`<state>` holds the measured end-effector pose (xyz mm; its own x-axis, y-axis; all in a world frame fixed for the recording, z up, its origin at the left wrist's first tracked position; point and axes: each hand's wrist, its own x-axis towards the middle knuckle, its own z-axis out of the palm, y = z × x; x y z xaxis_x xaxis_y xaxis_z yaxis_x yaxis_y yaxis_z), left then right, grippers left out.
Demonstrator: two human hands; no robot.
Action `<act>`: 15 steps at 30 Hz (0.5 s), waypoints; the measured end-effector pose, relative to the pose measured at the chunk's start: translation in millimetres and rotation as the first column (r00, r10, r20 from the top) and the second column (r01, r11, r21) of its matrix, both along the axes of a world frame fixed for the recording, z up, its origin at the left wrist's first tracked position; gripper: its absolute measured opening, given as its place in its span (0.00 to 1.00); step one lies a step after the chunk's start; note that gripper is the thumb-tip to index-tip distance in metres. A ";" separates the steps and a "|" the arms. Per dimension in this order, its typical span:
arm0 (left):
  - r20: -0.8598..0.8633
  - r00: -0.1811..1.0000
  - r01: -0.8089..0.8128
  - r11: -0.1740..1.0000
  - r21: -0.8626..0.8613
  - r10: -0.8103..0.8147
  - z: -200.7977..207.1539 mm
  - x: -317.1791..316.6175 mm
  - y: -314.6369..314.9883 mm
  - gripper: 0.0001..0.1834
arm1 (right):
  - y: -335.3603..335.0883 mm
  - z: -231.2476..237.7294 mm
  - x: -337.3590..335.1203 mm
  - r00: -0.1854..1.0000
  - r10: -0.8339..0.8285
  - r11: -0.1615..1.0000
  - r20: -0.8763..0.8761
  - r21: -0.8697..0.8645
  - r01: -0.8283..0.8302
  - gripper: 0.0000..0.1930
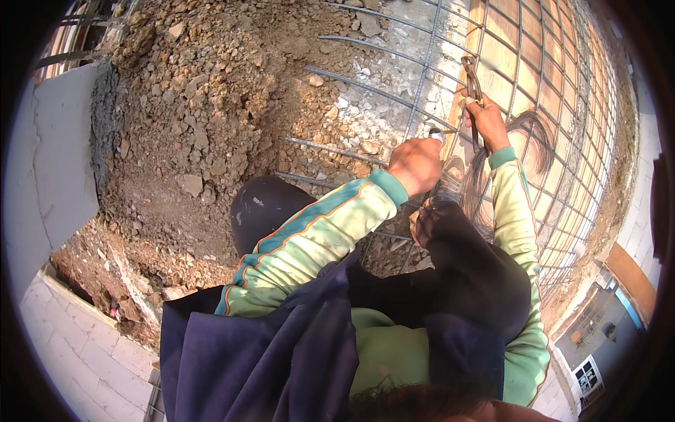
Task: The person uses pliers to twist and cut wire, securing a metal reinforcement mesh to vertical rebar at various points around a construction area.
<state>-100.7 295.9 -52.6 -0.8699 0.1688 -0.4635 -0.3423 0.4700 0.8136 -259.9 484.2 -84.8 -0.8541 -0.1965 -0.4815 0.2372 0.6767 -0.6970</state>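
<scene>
My left hand (416, 163) is closed in a fist around a thin tie wire at a crossing of the steel rebar grid (422, 77). My right hand (486, 121) grips a pair of pincers (472, 81), whose jaws point up over the bars a little beyond the left hand. A bundle of thin dark wires (534, 133) hangs in a loop by my right wrist. Both arms wear pale green sleeves with teal stripes.
The rebar grid lies over wooden formwork boards (520, 56) on the right. Loose earth and stones (197, 105) fill the left side. A grey concrete slab (56, 155) stands at the far left, pale blocks (77, 344) at the lower left. My dark boot (264, 207) rests near the bars.
</scene>
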 end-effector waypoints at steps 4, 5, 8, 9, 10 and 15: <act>-0.068 0.997 -0.032 0.999 -0.033 0.030 -2.8 5.4 -1.7 0.11 | -14.4 -25.8 -32.2 0.959 0.271 0.900 0.085 0.330 -0.284 0.13; -0.063 0.998 -0.031 0.999 -0.025 0.029 -0.1 4.5 -1.2 0.11 | -16.0 -31.8 -39.5 0.932 0.323 0.822 0.163 0.441 -0.361 0.13; -0.051 0.999 -0.010 1.000 0.021 0.011 1.9 1.0 2.3 0.12 | -21.0 -44.3 -61.5 0.878 0.360 0.699 0.316 0.531 -0.478 0.12; -0.071 0.997 -0.003 1.000 0.016 0.004 -1.8 1.5 5.0 0.12 | -23.7 -47.0 -68.9 0.852 0.361 0.679 0.379 0.520 -0.519 0.12; -0.094 0.996 0.000 1.000 0.006 0.000 -5.1 1.9 6.8 0.12 | -28.4 -48.5 -77.5 0.828 0.349 0.625 0.439 0.549 -0.555 0.10; -0.093 0.995 -0.025 0.999 0.030 0.028 -8.4 3.1 13.9 0.12 | -64.1 -36.5 -96.2 0.464 0.647 0.108 0.605 0.529 -0.841 0.10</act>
